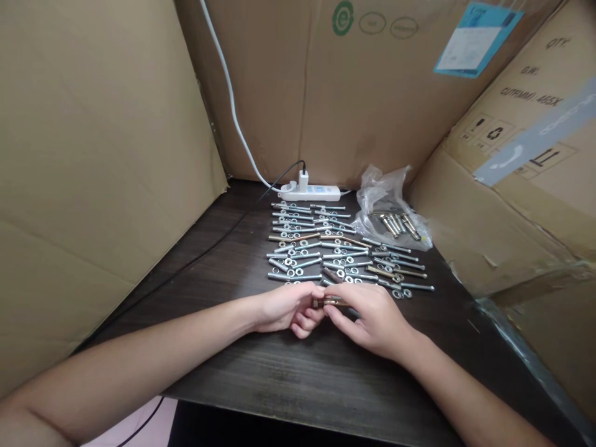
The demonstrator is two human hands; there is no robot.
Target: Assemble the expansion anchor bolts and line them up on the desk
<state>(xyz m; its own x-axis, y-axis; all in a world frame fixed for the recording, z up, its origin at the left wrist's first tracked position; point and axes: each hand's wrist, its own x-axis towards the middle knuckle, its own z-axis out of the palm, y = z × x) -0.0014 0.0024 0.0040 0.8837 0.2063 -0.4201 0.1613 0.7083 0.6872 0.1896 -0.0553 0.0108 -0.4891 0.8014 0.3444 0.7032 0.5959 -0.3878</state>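
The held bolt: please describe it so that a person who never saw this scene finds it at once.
On the dark table, rows of bolts lie before a white power strip. At their near end, the left hand and right hand pinch one brownish bolt. It alone is held.

Steel bolts (294,277) gleam silver; the wooden tabletop (279,366) is dark brown with streaky grain, the plastic power strip (321,192) white, the cardboard walls (93,155) plain tan

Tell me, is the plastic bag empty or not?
Not empty: several metal bolts show through the clear plastic bag, lying in its lower part.
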